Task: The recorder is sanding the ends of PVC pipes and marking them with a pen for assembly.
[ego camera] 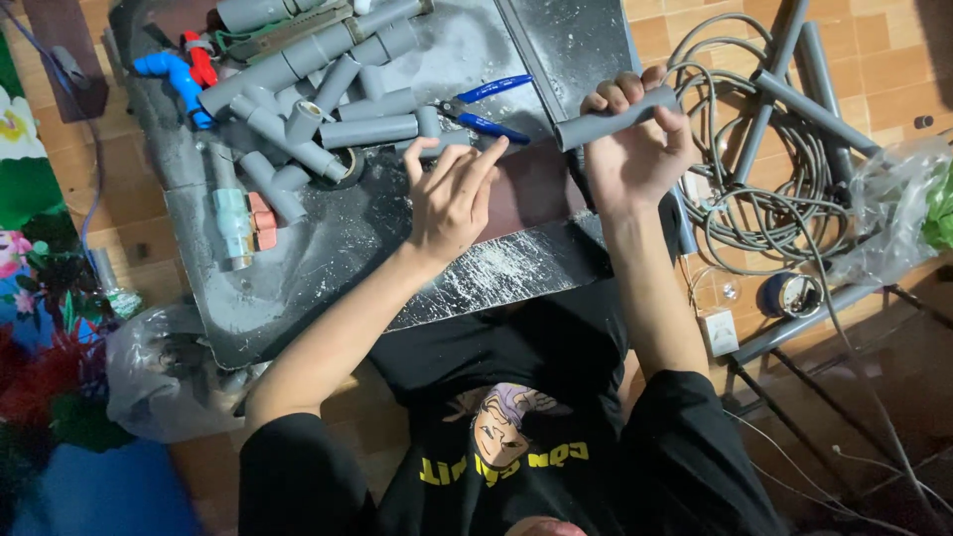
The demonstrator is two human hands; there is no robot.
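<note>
**Right hand gripping a short grey pipe, left hand hovering open beside the pliers**

At the far left, a blue elbow fitting [169, 74] is lying on the dark tabletop [298, 268], just beside a red-handled tool [200, 57]. Next to them, a heap of grey pipe pieces and fittings [318, 99] is spreading across the upper part of the tabletop. Below the heap, a pale valve with a red handle [244, 220] is resting on its side. A crumpled plastic bag [164, 372] is sitting off the lower left edge of the tabletop.

Moving right, the left hand [452, 199] is reaching over the tabletop with its grip apart and holding nothing. Its fingers are spreading towards a small grey fitting [429, 123] and the blue-handled pliers [486, 109]. Whether a fingertip is touching the pliers cannot be told.

Further right, the right hand [635, 149] is holding 1 short grey pipe [615, 119], its grip clamped around it. The pipe is lying tilted across the hand, above the right edge of the tabletop, with its left end sticking out towards the pliers.

To the right of that hand, a coil of grey cable [754, 189] is lying on the wooden floor [874, 50], with long grey pipes [794, 94] crossing over it. A roll of tape [790, 295] is sitting below the coil, and a clear plastic bag [888, 213] is lying at the far right.
</note>
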